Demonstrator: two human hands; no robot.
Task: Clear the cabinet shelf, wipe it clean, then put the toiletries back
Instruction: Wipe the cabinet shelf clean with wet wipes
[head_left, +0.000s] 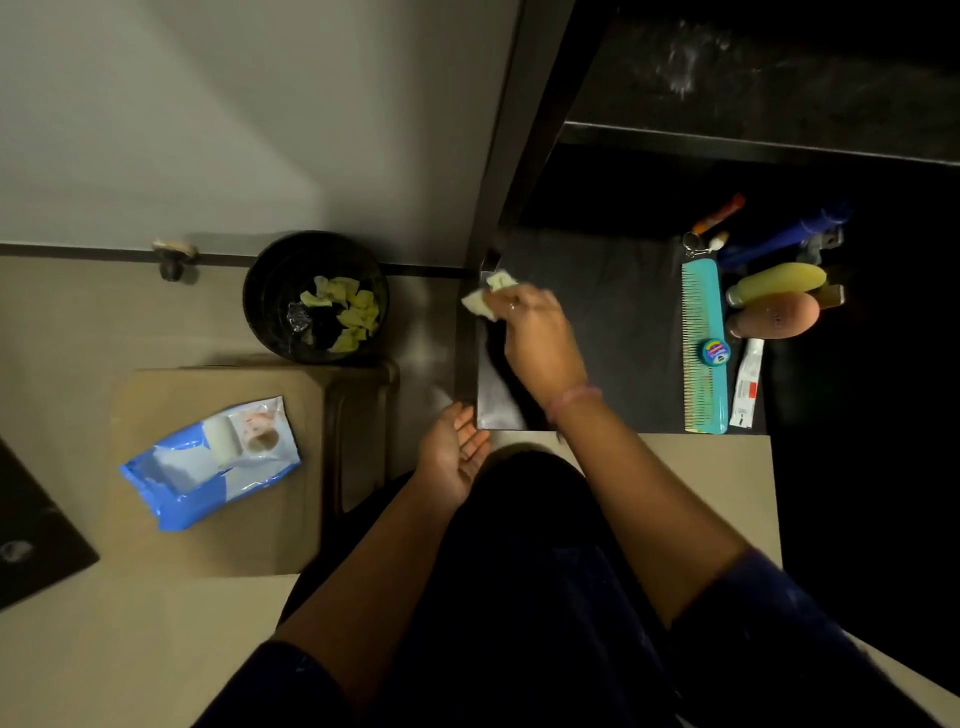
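Note:
My right hand (535, 338) pinches a crumpled pale wipe (485, 299) at the far left edge of the dark cabinet shelf (623, 332). My left hand (454, 454) hovers palm up and empty just off the shelf's front left corner. On the shelf's right side lie the toiletries: a teal comb (701, 353), a small round blue tin (715, 352), a white tube (748, 382), a pink bottle (779, 317), a yellow bottle (779, 280), a blue item (779, 239) and an orange-capped tube (719, 213).
A black waste bin (314, 296) with several used yellowish wipes stands on the floor left of the shelf. A blue pack of wet wipes (218, 460) lies on a beige stool (218, 540). A higher dark shelf (753, 140) overhangs at the back.

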